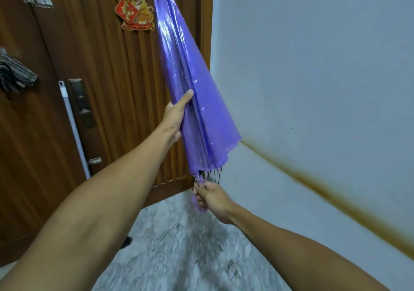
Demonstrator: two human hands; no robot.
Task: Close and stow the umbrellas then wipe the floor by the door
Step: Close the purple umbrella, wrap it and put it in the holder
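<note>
holding the folded purple umbrella up by the brown door, tip high, with the left hand wrapped round its cloth and the right hand gripping the handle below.

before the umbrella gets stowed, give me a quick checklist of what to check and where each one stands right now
1. Canopy folded in: ok. The purple umbrella is collapsed into a cone, tip up.
2. Canopy wrapped and strapped: not ok. The folds hang loose and flare at the bottom edge.
3. Upper grip: ok. The left hand holds the canopy at mid-length.
4. Lower grip: ok. The right hand grips the handle below the rib ends.
5. Stowing spot: cannot tell. No stand or hook in view near the door.
6. Floor dry: cannot tell. The marbled tiles are blurred.
</note>
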